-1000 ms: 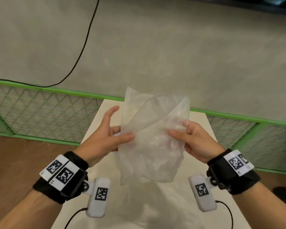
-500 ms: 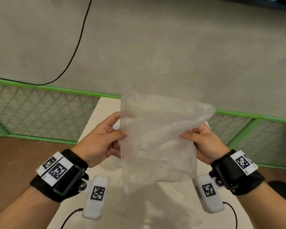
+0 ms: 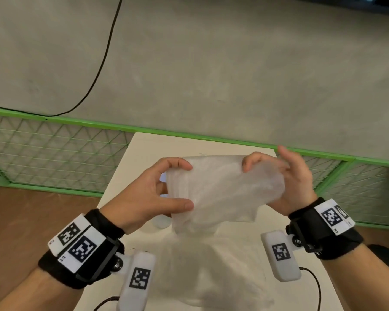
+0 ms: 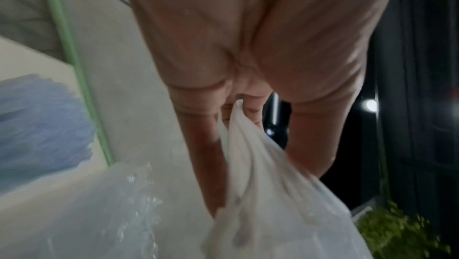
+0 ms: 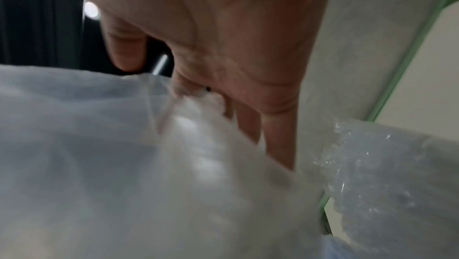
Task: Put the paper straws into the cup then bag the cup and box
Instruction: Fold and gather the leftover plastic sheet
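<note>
Thin translucent plastic bag (image 3: 222, 189) held in the air over the white table (image 3: 144, 149), mouth edge stretched between both hands. Likely feather-light, limp, slippery; best taken at the rim, as now. Left hand (image 3: 144, 194) pinches the left edge, right hand (image 3: 294, 182) grasps the right edge. Cup and box hidden behind the bag. Bubble wrap (image 5: 387, 175) lies close, may snag.

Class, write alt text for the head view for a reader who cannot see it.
Two hands, left and right, hold a thin translucent plastic bag stretched between them above a white table. A green mesh fence and grey wall stand behind.
</note>
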A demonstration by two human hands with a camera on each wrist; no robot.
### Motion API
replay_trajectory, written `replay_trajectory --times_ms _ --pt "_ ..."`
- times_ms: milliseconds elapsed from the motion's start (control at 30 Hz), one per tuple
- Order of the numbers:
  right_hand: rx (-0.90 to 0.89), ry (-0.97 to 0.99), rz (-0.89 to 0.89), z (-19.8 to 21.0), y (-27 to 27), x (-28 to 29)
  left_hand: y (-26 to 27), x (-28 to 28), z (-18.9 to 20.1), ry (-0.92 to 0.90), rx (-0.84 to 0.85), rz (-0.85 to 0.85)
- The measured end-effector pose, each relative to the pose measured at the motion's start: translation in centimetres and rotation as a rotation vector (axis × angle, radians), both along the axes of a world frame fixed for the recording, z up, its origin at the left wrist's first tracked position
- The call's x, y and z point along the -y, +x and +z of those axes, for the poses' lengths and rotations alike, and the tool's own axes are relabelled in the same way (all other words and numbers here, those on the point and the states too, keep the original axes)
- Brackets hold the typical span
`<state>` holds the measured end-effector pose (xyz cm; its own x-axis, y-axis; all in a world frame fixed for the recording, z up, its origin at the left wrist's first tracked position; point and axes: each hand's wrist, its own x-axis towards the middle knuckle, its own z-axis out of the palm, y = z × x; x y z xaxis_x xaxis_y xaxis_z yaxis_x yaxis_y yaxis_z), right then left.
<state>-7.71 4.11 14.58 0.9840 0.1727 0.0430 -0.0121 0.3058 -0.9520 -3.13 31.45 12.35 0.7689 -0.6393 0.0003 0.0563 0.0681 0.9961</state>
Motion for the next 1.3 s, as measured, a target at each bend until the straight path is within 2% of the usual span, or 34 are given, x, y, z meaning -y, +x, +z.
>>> replay_trajectory --times_ms 67,200,333,367,433,500,567,633,733,800,867,967,1033,1100,1200,1300 --pt "-0.07 -0.028 0.039 -0.3 -0.1 -0.2 0.0 -0.1 0.1 0.035 0.062 0.036" --pt "-0.145 -0.228 0.069 -0.4 -0.5 0.1 0.1 -0.6 0.1 0.139 0.173 0.03" --pt "-0.067 -0.401 0.029 0.2 -0.4 1.0 0.0 -1.0 0.0 0.133 0.171 -0.038" --pt "-0.05 -0.355 0.0 0.1 -0.3 1.0 0.0 -1.0 0.0 0.1 0.161 -0.037" --pt "-0.027 -0.121 -0.056 -0.3 -0.1 0.8 0.2 -0.6 -0.1 0.016 0.146 0.015" --pt "-0.036 0.19 -0.019 -1.3 0.0 -0.2 0.2 -0.1 -0.3 -0.11 0.139 0.12" --pt "-0.105 0.349 0.047 -2.4 -0.2 -2.2 -0.1 0.7 -0.7 -0.185 0.166 0.251" --pt "-0.126 0.29 0.066 -3.1 -0.3 -4.5 -0.8 1.8 -1.2 -0.204 0.231 0.35" --pt "-0.08 0.164 -0.037 -3.4 0.2 -6.3 -1.8 2.8 -2.2 -0.207 0.271 0.402" --pt "-0.101 0.108 -0.097 -3.3 0.6 -5.5 -1.8 1.8 -2.5 -0.216 0.188 0.416" --pt "-0.13 0.028 -0.035 -3.7 0.6 -4.1 -1.1 0.0 -2.6 -0.151 0.105 0.402" --pt "-0.232 -0.148 0.144 -4.5 0.0 -2.9 0.3 -2.0 -2.7 0.068 0.043 0.16" --pt "-0.271 -0.208 0.224 -4.4 -0.1 -2.9 0.4 -1.9 -2.7 0.143 0.01 0.044" --pt "-0.266 -0.206 0.222 -3.9 -0.1 -3.2 0.1 -1.6 -2.9 0.127 -0.01 0.075" --pt "-0.22 -0.156 0.106 -3.3 -0.3 -3.5 -0.5 -1.4 -3.1 0.012 -0.038 0.169" --pt "-0.135 -0.147 0.03 -3.6 -0.6 -3.9 -1.0 -1.1 -3.4 -0.081 -0.11 0.165"
